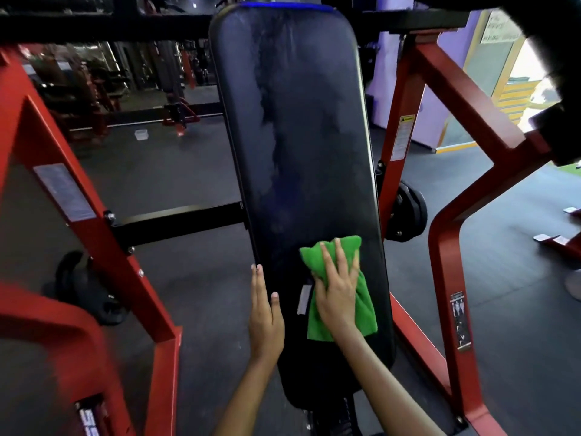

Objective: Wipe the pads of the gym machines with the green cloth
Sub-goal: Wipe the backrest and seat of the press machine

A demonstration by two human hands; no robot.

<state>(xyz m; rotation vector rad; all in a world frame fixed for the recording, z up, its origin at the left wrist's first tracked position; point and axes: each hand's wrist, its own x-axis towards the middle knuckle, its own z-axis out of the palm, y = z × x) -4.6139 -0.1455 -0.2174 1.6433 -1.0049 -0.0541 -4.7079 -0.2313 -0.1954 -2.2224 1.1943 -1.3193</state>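
A long black back pad [298,127] of a red-framed gym machine fills the middle of the head view, with damp streaks on its upper half. The green cloth [341,309] lies flat on the pad's lower right part. My right hand [338,291] presses on the cloth with fingers spread and straight. My left hand [265,313] rests against the pad's left edge, fingers straight, thumb on the pad's face. A small white label [304,299] shows on the pad just left of the cloth.
Red steel frame beams [78,196] stand to the left, and more red beams [446,253] to the right of the pad. A black weight plate [408,212] hangs behind the pad's right side. Dark rubber floor [176,171] surrounds the machine, and other machines stand far back left.
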